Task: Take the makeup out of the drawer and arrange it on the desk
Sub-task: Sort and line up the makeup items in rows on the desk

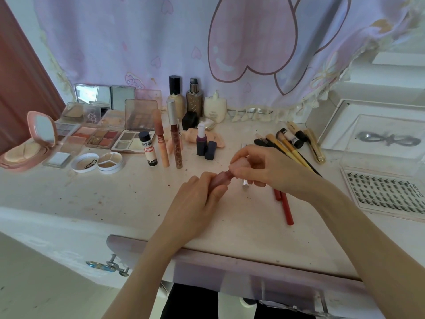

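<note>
Holding a pink lip tube point(221, 178) over mid-desk, both hands on it: left hand point(197, 203) fingers wrapped round the body, right hand point(255, 166) fingertips pinching the cap end. Best bet: keep body steady, turn/seat cap square w/ light grip, then stand it far-left w/ the other lip tubes point(170, 139). Desk point(115, 199) white, speckled; palettes point(103, 132) far left, brushes point(289, 143) right, lash tray point(386, 192) far right. Drawer point(253, 277) open near edge; heart curtain point(230, 42) behind.
</note>
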